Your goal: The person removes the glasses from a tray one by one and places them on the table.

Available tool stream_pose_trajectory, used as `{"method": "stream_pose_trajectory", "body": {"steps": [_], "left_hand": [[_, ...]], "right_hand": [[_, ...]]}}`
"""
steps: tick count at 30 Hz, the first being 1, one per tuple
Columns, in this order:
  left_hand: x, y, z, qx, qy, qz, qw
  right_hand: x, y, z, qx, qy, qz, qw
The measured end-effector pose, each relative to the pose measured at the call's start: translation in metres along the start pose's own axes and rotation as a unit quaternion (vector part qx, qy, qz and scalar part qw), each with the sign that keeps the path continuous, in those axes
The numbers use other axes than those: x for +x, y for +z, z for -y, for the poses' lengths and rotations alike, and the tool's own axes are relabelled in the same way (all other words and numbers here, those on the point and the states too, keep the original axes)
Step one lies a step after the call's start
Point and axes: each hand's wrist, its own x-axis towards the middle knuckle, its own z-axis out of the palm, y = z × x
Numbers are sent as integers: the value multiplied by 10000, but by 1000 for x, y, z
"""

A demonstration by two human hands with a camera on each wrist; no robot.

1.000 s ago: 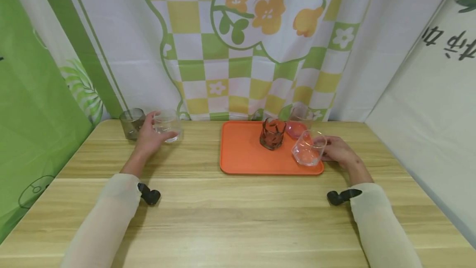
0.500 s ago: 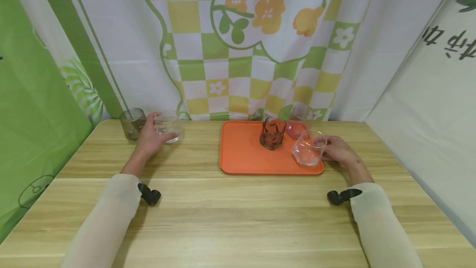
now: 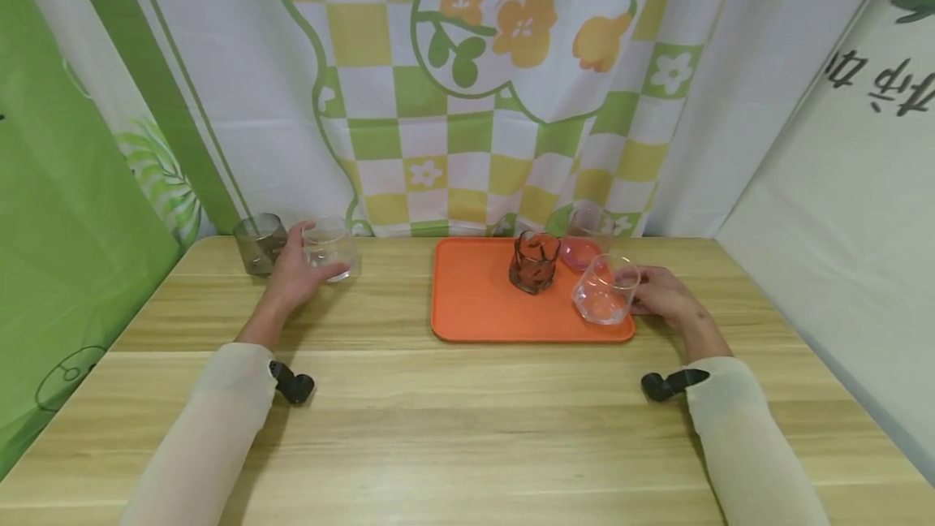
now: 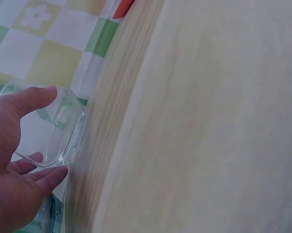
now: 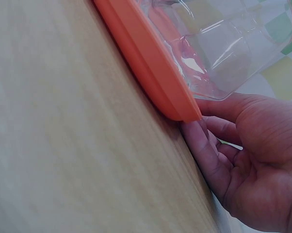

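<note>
- A clear glass (image 3: pixel 333 246) is sitting left of the tray (image 3: pixel 475 303), the left hand's (image 3: pixel 294 273) grip curving round it.
- A gold-rimmed glass (image 3: pixel 605 292) is standing on the tray; the right hand (image 3: pixel 666 295) is touching the tray's corner (whether its grip is clamping, I cannot tell).
- A dark glass (image 3: pixel 534 266) is standing on the tray.
- A smoky glass (image 3: pixel 253 245) is standing well left of it.

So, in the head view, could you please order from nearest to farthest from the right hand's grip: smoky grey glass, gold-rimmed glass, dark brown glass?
1. gold-rimmed glass: immediately left of the right grip, at the right end of the orange tray.
2. dark brown glass: farther left, on the tray.
3. smoky grey glass: far left, off the tray.
</note>
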Motion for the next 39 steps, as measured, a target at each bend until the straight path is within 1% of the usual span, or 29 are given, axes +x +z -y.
{"method": "stream_pose_trajectory", "body": {"steps": [6, 11, 17, 22, 28, 30, 32, 36, 37, 39], "left_hand": [[0, 2, 0, -21, 57, -44, 10000], [-1, 4, -3, -115, 127, -209, 9996], [-3, 4, -11, -45, 203, -391, 9990], [-5, 4, -20, 22, 394, -561, 9976], [-11, 7, -37, -64, 845, -959, 9918], [-13, 9, -44, -191, 999, -1016, 9896], [-14, 13, -49, -142, 1261, -1040, 9865], [-22, 25, -61, 26, 1872, -880, 9784], [-24, 28, -64, 88, 1987, -792, 9768], [-29, 37, -71, 63, 2145, -539, 9752]], "right_hand": [[-1, -1, 2, 37, 7, 39, 10000], [0, -1, 2, 49, 14, 116, 9999], [0, -2, 2, 41, -12, 119, 9999], [0, -2, 3, 20, 22, 97, 9999], [0, -1, 4, -2, 130, 36, 9999], [1, -2, 3, 22, 137, 65, 9999], [2, -2, 3, 41, 123, 96, 9999], [0, -2, 2, -2, 63, 116, 9999], [0, -2, 2, -2, 42, 125, 9999], [-1, -2, 2, 2, 28, 132, 9999]]}}
